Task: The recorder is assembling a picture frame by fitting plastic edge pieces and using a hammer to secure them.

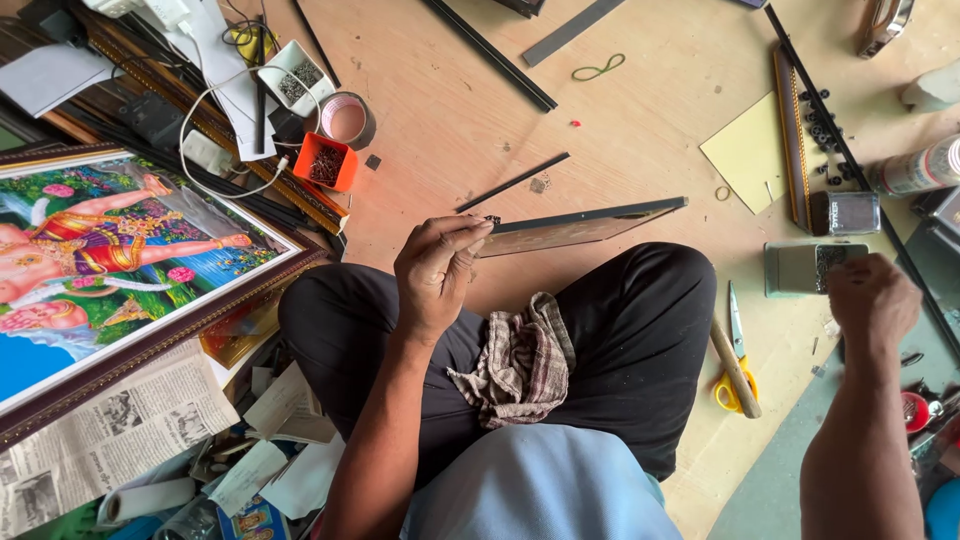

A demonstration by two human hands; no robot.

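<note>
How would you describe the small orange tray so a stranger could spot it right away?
Start at the big framed picture on the left. Just beyond its upper right corner sits the orange tray, holding small dark nails or screws. Its neighbours, a white tray and a tape roll, are pale; only it is bright orange.

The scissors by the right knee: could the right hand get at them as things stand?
Probably yes. The scissors lie open on the floor just below the right hand, which rests at a tin; only a wooden stick lies across them.
</note>
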